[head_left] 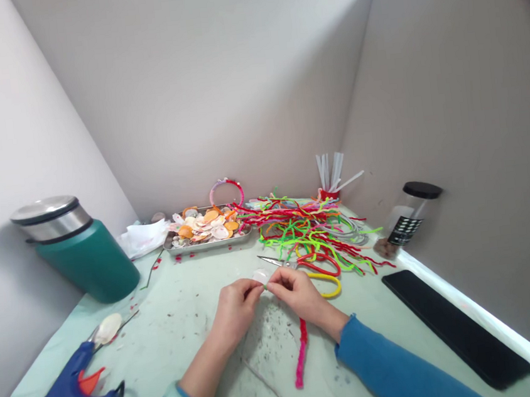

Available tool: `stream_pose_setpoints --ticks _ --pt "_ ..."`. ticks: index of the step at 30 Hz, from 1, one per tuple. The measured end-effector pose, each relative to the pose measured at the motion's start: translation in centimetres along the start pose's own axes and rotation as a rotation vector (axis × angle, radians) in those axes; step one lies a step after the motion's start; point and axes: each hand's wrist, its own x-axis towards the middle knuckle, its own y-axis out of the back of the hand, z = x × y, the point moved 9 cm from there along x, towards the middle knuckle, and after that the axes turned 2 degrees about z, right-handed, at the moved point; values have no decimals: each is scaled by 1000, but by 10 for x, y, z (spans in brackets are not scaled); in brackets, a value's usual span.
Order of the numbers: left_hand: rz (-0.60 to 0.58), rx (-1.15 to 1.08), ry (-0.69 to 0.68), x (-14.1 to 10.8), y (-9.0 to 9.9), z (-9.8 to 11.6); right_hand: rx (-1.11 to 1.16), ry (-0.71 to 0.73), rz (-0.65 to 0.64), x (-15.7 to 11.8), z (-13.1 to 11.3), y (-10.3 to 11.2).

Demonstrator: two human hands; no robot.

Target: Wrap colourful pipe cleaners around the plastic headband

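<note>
Grey panels (217, 102) enclose a pale green surface (166, 341) marked with dark specks and some red bits. Near its middle, the left hand (236, 304) and right hand (302, 292) meet fingertip to fingertip, each grip pinched between thumb and forefinger on a tiny green piece (265, 287), mostly hidden by the fingers. A whitish, translucent flat piece (260, 275) shows just beyond the fingertips; whether it is held or lying there, I cannot tell.

The step in hand looks like fine two-handed shaping or joining of the green piece. Carrying on would call for one pinch kept steady while the other makes small adjustments.

Steel scissors with red and yellow handles (295, 263) lie just behind the right hand, and a fuzzy red-and-pink strip (300, 365) lies below it. Behind are a tangled heap of multicoloured fuzzy stems (307, 235) and a metal tray of shells (211, 247); a blue glue gun (61, 393) rests at left.
</note>
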Motion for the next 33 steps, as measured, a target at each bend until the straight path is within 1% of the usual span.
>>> stream_pose_setpoints --ticks 4,9,15,17,19,21,26,28,31,33 --pt "-69 -86 113 0 -7 -9 -11 -2 -6 0 0 0" --pt "-150 -183 202 -3 -17 -16 -1 3 -11 -1 -1 0" --pt "-269 -420 338 -8 -31 -20 6 13 -16 -1 -1 -1" --pt "-294 -460 355 -10 -33 -20 25 11 -21 0 -1 -1" --pt "-302 -431 318 -10 -31 -16 54 -3 -25 0 0 -1" --pt "-285 -355 246 -9 -26 -11 81 -33 -27 1 3 0" --pt "-129 -109 35 -3 -6 2 171 -132 -82 1 11 -3" --pt "-104 -57 5 -1 -4 2 207 -137 -89 1 12 -4" --pt "-85 -30 11 -1 -4 -1 220 -124 -102 1 10 -5" --pt "-46 -15 10 -1 -1 -2 214 -119 -111 1 9 -6"
